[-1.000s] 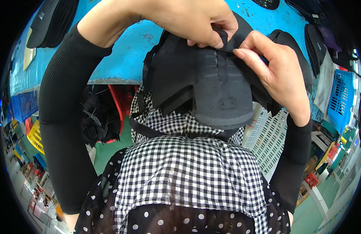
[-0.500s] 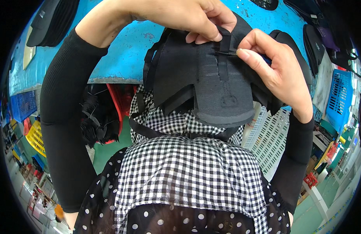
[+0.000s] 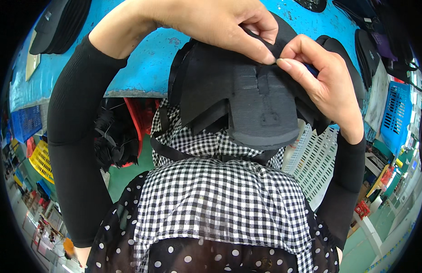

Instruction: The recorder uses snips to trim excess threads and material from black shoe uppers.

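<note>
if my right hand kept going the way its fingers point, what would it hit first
Your right hand points leftward, its fingertips already pinching the narrow black strap. Pushed further, it would probably meet your left hand's fingertips first, over the black padded fabric piece; depth is uncertain.

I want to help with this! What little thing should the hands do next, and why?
Probably press the strap down flat onto the black pad. The left hand and right hand both pinch it at the pad's top edge, fingertips meeting, and its end looks lifted, not lying flat yet.
</note>
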### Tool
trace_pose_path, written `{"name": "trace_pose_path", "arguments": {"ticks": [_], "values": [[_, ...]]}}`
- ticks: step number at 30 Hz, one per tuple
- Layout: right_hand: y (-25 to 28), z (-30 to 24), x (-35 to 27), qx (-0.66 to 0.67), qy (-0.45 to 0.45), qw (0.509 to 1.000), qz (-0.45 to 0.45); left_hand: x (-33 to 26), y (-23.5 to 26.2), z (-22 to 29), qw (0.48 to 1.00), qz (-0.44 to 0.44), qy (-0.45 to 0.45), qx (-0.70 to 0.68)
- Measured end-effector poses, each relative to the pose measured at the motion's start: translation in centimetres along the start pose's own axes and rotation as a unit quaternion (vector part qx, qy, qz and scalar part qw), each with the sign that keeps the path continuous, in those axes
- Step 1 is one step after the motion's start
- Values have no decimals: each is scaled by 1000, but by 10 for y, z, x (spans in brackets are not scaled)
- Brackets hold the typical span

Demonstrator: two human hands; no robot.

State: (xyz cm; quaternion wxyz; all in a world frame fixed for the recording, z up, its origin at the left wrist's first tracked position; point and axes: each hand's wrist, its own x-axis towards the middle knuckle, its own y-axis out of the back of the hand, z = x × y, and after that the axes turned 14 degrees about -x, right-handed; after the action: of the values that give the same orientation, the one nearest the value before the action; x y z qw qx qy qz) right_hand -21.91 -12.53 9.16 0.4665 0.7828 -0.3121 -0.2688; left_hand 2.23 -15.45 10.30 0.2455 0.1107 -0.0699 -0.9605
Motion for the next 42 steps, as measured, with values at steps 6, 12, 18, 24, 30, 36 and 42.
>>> {"name": "trace_pose_path", "arguments": {"ticks": [6,12,18,24,30,36,42], "values": [[9,0,4,8,16,998,-65,2,2,-26,997,20,-48,-54],[10,4,6,44,22,996,-70,2,2,-27,996,10,-69,-56],[8,5,7,56,7,996,-62,3,3,-29,994,6,-34,-100],[13,-1,-6,74,-31,997,19,7,4,-23,986,47,79,-139],[-20,-52,-28,-198,110,971,72,6,5,-31,983,58,66,-159],[-40,-79,-21,-351,37,935,35,8,5,-19,983,89,103,-124],[-42,-81,-9,-380,13,923,66,5,9,-26,942,277,-9,-187]]}}
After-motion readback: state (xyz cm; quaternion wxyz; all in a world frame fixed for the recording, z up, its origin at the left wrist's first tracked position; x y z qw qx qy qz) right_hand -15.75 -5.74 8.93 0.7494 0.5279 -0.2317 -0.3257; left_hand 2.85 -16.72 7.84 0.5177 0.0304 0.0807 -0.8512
